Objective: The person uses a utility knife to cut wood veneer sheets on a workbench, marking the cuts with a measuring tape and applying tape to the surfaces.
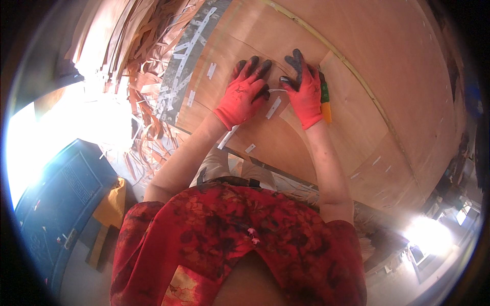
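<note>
Left hand (242,97), red-gloved with dark fingertips, is being spread open on a tan wood-veneer sheet (286,153), right hand (305,92) likewise, a narrow white strip (277,90) lying between them; raised lettering is being borne by a blue plastic bin (61,191).

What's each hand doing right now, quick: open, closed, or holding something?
Left hand: open, palm down, fingers spread on the wood veneer sheet.
Right hand: fingers extended; whether it grips the green-and-yellow tool beside it can't be told.

Brown wood sheet (288,148), flat, white strips (273,108)
</note>
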`<action>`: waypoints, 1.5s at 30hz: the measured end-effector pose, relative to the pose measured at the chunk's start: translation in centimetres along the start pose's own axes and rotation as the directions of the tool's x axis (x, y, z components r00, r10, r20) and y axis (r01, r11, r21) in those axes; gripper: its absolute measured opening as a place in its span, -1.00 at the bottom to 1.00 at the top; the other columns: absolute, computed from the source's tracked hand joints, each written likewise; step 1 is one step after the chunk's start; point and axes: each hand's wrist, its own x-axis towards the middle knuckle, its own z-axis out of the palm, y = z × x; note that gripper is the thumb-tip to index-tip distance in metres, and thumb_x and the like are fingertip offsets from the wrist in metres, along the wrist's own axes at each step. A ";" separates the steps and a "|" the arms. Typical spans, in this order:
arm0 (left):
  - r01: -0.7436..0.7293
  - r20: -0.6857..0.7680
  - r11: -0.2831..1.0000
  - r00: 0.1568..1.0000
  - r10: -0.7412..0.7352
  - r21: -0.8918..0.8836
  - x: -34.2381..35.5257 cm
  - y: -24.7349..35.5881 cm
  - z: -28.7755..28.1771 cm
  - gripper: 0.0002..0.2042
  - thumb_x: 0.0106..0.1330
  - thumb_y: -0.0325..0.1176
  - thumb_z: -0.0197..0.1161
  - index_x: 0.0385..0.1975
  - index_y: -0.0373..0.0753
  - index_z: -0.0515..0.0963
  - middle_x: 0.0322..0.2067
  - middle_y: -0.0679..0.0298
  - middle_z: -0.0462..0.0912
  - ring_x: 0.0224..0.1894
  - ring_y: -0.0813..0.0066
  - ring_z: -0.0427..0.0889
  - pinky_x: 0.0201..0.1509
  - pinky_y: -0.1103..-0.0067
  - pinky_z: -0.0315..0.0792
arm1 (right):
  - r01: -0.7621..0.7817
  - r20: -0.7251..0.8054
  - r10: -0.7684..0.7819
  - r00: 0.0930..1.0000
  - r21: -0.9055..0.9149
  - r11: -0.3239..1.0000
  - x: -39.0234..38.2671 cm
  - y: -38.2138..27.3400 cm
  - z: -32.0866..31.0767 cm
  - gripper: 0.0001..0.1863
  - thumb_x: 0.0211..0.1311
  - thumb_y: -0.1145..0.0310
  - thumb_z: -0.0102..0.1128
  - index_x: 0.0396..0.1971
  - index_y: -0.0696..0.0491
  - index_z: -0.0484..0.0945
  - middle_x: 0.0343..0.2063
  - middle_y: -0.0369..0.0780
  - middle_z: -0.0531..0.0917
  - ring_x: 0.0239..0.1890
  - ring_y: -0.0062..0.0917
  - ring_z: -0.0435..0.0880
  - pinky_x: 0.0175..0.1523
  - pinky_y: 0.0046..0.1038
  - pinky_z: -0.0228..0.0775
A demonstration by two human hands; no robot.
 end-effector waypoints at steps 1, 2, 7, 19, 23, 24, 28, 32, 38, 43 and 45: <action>0.003 0.001 1.000 1.000 -0.003 -0.002 0.0 0.1 0.0 -0.75 0.22 -0.31 0.26 -0.16 -0.26 0.56 0.40 0.09 0.25 0.45 -0.16 0.09 0.49 -0.01 -0.09 | -0.006 0.014 0.006 1.000 -0.024 1.000 0.0 0.0 -0.1 -0.15 0.01 0.50 0.42 0.38 -0.05 0.28 0.05 -0.29 0.67 0.09 -0.25 0.47 0.23 -0.27 0.33; 0.006 0.002 1.000 1.000 -0.006 -0.004 0.1 0.1 0.0 -0.75 0.22 -0.31 0.25 -0.16 -0.26 0.56 0.40 0.09 0.25 0.45 -0.15 0.08 0.49 -0.01 -0.10 | 0.030 0.034 -0.028 0.999 -0.070 0.997 -0.1 0.3 0.0 -0.16 0.02 0.47 0.41 0.37 -0.05 0.28 0.03 -0.27 0.67 0.08 -0.24 0.48 0.23 -0.26 0.32; 0.008 -0.001 1.000 1.000 -0.008 -0.027 0.2 0.1 -0.1 -0.76 0.22 -0.30 0.26 -0.16 -0.25 0.56 0.39 0.10 0.25 0.45 -0.15 0.09 0.49 -0.01 -0.10 | 0.125 0.077 -0.112 0.991 -0.193 0.973 -0.3 1.1 0.1 -0.20 0.03 0.42 0.40 0.35 -0.07 0.31 -0.01 -0.24 0.67 0.08 -0.24 0.47 0.24 -0.22 0.30; 0.013 -0.024 0.998 1.000 -0.014 -0.054 0.3 0.0 -0.1 -0.78 0.21 -0.32 0.27 -0.19 -0.23 0.56 0.38 0.12 0.28 0.44 -0.14 0.11 0.49 -0.01 -0.08 | 0.139 0.007 -0.140 0.990 -0.160 0.977 -1.1 1.3 0.4 -0.30 0.02 0.42 0.42 0.26 -0.08 0.45 0.04 -0.27 0.66 0.15 -0.24 0.44 0.26 -0.18 0.26; -0.008 -0.024 0.997 1.000 0.007 -0.075 0.5 -0.2 -0.4 -0.79 0.20 -0.35 0.28 -0.20 -0.25 0.57 0.34 0.09 0.34 0.42 -0.14 0.14 0.48 0.01 -0.07 | 0.206 0.075 -0.192 0.978 -0.273 0.940 -1.2 1.3 0.2 -0.35 0.05 0.38 0.39 0.23 -0.13 0.48 0.00 -0.26 0.64 0.16 -0.23 0.44 0.25 -0.15 0.25; -0.036 -0.063 0.993 0.998 0.029 -0.116 0.5 -0.2 -0.7 -0.79 0.20 -0.37 0.28 -0.19 -0.26 0.57 0.31 0.10 0.38 0.39 -0.09 0.21 0.45 0.04 0.02 | 0.196 0.061 -0.186 0.981 -0.264 0.945 -1.3 1.3 0.2 -0.36 0.06 0.36 0.38 0.23 -0.16 0.48 -0.01 -0.25 0.63 0.16 -0.23 0.44 0.23 -0.14 0.25; 0.173 -0.072 0.855 0.969 -0.237 -0.489 -0.1 0.9 -3.0 -0.81 0.25 -0.42 0.27 -0.18 -0.30 0.58 0.09 0.11 0.59 0.14 0.13 0.55 0.18 0.26 0.43 | 0.122 0.039 -0.116 0.992 -0.211 0.970 -1.4 1.1 0.4 -0.36 0.06 0.40 0.36 0.23 -0.11 0.48 -0.02 -0.24 0.65 0.16 -0.22 0.44 0.27 -0.16 0.24; 0.563 0.404 0.208 0.761 -0.508 -0.800 2.0 2.1 -5.3 -0.83 0.35 -0.41 0.21 -0.19 -0.38 0.57 -0.24 0.10 0.71 -0.24 0.38 0.73 -0.29 0.54 0.61 | 0.093 0.002 -0.094 0.996 -0.200 0.975 -1.3 0.9 0.5 -0.31 0.04 0.40 0.37 0.27 -0.11 0.44 -0.01 -0.23 0.65 0.15 -0.22 0.43 0.26 -0.17 0.24; 0.700 0.520 0.170 0.651 -0.553 -0.694 5.0 0.9 -3.2 -0.75 0.32 -0.27 0.25 -0.31 -0.39 0.61 -0.48 0.12 0.71 -0.52 0.38 0.71 -0.52 0.53 0.56 | 0.082 0.015 -0.081 0.997 -0.173 0.981 -1.3 1.2 0.8 -0.28 0.06 0.39 0.35 0.31 -0.12 0.39 0.03 -0.26 0.63 0.13 -0.21 0.44 0.25 -0.17 0.25; 0.720 0.493 0.199 0.623 -0.607 -0.665 5.6 1.1 -2.5 -0.77 0.29 -0.29 0.25 -0.41 -0.38 0.62 -0.55 0.15 0.68 -0.59 0.42 0.67 -0.58 0.54 0.52 | 0.182 0.099 -0.159 0.982 -0.309 0.933 -0.8 0.6 0.4 -0.43 0.09 0.41 0.28 0.18 -0.17 0.53 0.06 -0.27 0.57 0.11 -0.19 0.42 0.24 -0.16 0.26; 0.727 0.481 0.225 0.620 -0.620 -0.648 5.7 1.1 -2.4 -0.78 0.29 -0.30 0.25 -0.43 -0.37 0.62 -0.56 0.16 0.68 -0.60 0.43 0.66 -0.59 0.54 0.51 | 0.167 0.127 -0.130 0.983 -0.356 0.920 -0.8 0.3 0.5 -0.51 0.11 0.41 0.24 0.11 -0.18 0.59 0.07 -0.28 0.55 0.12 -0.21 0.41 0.23 -0.16 0.27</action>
